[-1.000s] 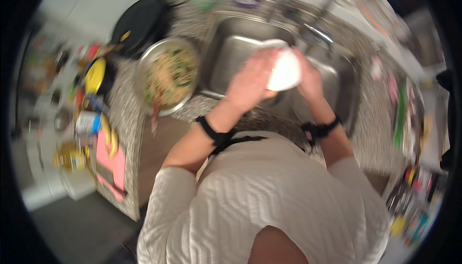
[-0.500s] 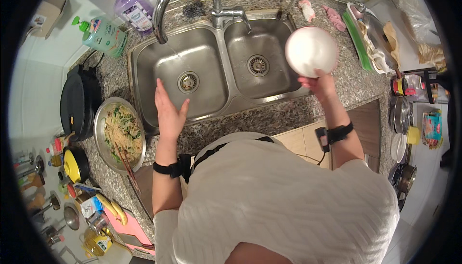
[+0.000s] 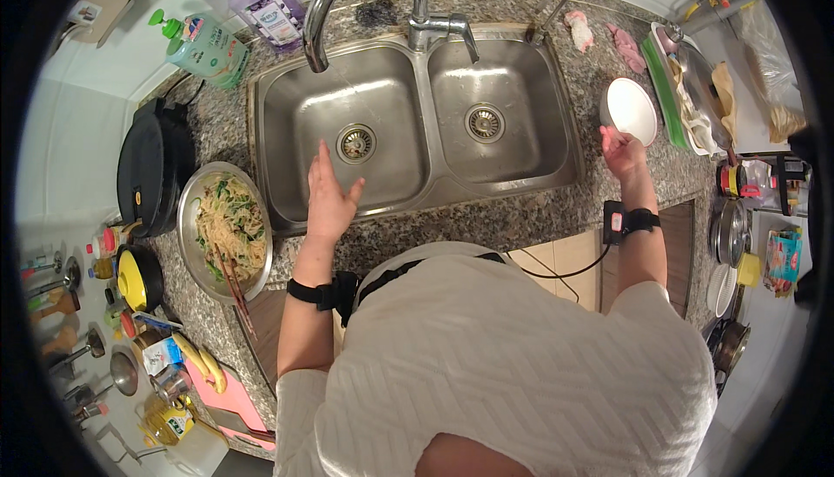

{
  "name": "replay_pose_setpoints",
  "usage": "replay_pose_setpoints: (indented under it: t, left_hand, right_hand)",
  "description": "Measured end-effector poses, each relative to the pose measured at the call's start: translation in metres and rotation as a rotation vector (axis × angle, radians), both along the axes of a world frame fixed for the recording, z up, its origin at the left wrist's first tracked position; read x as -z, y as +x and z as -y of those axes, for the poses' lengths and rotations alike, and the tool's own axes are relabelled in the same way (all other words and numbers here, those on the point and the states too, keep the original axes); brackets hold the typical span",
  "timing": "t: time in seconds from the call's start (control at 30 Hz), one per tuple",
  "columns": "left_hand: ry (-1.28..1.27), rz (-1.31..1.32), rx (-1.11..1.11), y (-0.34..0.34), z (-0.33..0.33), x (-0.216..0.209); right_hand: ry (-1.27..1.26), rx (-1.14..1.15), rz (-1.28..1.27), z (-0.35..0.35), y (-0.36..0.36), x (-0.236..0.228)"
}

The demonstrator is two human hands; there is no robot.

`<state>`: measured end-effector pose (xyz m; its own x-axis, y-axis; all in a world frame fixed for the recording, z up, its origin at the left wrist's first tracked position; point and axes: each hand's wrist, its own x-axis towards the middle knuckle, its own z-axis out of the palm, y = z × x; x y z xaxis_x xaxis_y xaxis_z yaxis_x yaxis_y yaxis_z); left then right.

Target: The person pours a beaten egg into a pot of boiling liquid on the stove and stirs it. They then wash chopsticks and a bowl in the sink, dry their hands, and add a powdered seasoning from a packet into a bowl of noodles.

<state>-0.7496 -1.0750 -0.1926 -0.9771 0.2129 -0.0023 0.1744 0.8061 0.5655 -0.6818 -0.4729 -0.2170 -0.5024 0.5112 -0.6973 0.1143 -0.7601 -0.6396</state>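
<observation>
At the near rim of a white bowl [image 3: 631,110], the fingers of my right hand [image 3: 623,154] are closed. The bowl is tipped, its pale inside showing, over the granite counter right of the sink; whether its base touches the stone I cannot tell. My left hand [image 3: 332,203] holds nothing. Its fingers are stretched out with the thumb apart, above the near part of the left basin of the double steel sink [image 3: 427,121]. A chrome faucet [image 3: 420,8] arches over that basin.
On the left stand a metal bowl of noodles and greens [image 3: 230,234] with chopsticks [image 3: 236,290], a black appliance [image 3: 156,168], a green pump bottle [image 3: 204,49] and a purple one [image 3: 268,9]. Pink cloths [image 3: 627,47] and a green-edged tray [image 3: 665,95] lie right of the sink.
My right hand has carried the white bowl rightward, from beside the right basin to the counter near the tray, and the bowl has tilted. My left hand stays outstretched over the left basin.
</observation>
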Motion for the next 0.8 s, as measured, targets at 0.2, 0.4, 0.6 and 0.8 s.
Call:
replay_pose_setpoints:
  t: [0.2,0.4,0.6,0.8]
  left_hand:
    - [0.064,0.020,0.028,0.001,-0.001,0.009]
    - [0.302,0.212,-0.060,-0.011,-0.008,0.012]
    - [1.015,0.442,-0.324,-0.083,-0.031,-0.014]
    - [1.310,0.612,-0.570,-0.125,-0.052,-0.030]
  right_hand:
    - [-0.057,0.011,-0.039,0.001,0.003,-0.009]
    - [-0.040,-0.366,-0.080,0.096,-0.015,-0.036]
    - [0.196,-0.911,-0.317,0.233,-0.122,-0.031]
    - [0.534,-0.773,-0.169,0.246,-0.202,0.000]
